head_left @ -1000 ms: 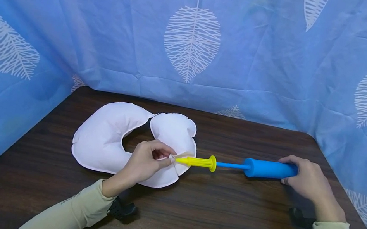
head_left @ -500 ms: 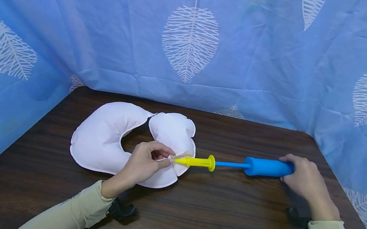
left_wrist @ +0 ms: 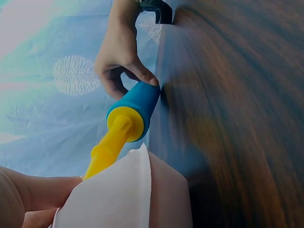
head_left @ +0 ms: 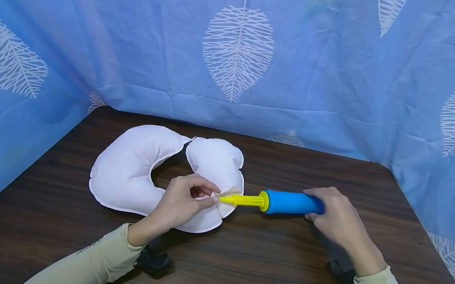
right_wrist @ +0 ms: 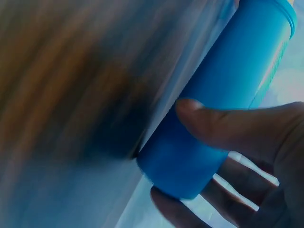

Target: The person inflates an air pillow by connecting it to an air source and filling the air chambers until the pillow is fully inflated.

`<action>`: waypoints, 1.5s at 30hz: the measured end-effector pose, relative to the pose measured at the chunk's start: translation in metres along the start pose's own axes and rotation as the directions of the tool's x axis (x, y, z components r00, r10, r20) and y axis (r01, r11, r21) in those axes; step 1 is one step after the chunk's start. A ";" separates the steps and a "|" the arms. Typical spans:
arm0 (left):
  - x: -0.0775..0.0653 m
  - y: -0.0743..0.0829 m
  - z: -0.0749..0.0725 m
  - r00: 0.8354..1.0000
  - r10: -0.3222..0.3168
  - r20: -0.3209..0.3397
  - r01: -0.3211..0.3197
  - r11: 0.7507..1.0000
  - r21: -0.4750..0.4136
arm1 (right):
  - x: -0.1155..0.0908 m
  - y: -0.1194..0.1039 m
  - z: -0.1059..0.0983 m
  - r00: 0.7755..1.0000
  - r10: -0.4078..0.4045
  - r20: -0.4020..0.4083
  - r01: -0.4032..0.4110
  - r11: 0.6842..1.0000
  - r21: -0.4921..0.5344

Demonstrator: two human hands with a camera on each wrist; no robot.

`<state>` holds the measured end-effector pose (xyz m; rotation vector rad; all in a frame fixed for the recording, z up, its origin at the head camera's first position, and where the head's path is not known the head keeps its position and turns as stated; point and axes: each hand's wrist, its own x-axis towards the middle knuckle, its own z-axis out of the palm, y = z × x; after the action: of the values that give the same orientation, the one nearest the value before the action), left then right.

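A white U-shaped inflatable neck pillow (head_left: 120, 170) lies puffed up on the table. On its near right arm my left hand (head_left: 180, 198) pinches the valve, where the yellow nozzle (head_left: 245, 200) of a hand pump meets it; the fingers hide the exact joint. The pump's blue barrel (head_left: 290, 203) sits right up against the yellow flange, with no rod showing between them. Around the barrel's far right end curls my right hand (head_left: 339, 218). In the right wrist view the thumb lies across the blue barrel (right_wrist: 223, 71) and the fingers wrap behind it.
The dark wood-grain table (head_left: 261, 273) carries the pillow and pump. Blue curtains (head_left: 329, 69) with white leaf prints stand along its back and both sides. A black wrist device (head_left: 151, 260) hangs under the left wrist, close to the tabletop.
My right hand has pushed the blue barrel left, and the blue rod that showed earlier has slid inside it. The left hand, nozzle and pillow have stayed in place.
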<state>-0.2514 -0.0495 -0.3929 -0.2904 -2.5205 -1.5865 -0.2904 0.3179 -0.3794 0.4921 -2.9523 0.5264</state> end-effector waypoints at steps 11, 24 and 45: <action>-0.001 -0.001 0.001 1.000 0.011 0.006 -0.011 1.000 -0.008 | -0.001 0.003 -0.001 1.000 0.005 0.003 -0.005 1.000 -0.007; 0.001 0.000 0.001 1.000 0.008 0.014 -0.008 1.000 -0.010 | -0.009 0.055 -0.017 0.990 0.129 -0.053 -0.130 0.991 -0.018; 0.001 -0.002 0.000 1.000 -0.012 0.009 0.012 1.000 -0.001 | -0.015 0.081 -0.024 0.971 0.210 -0.115 -0.213 0.977 -0.010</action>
<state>-0.2526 -0.0506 -0.3948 -0.2839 -2.5325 -1.5948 -0.3019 0.4025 -0.3848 0.1396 -2.9134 0.5224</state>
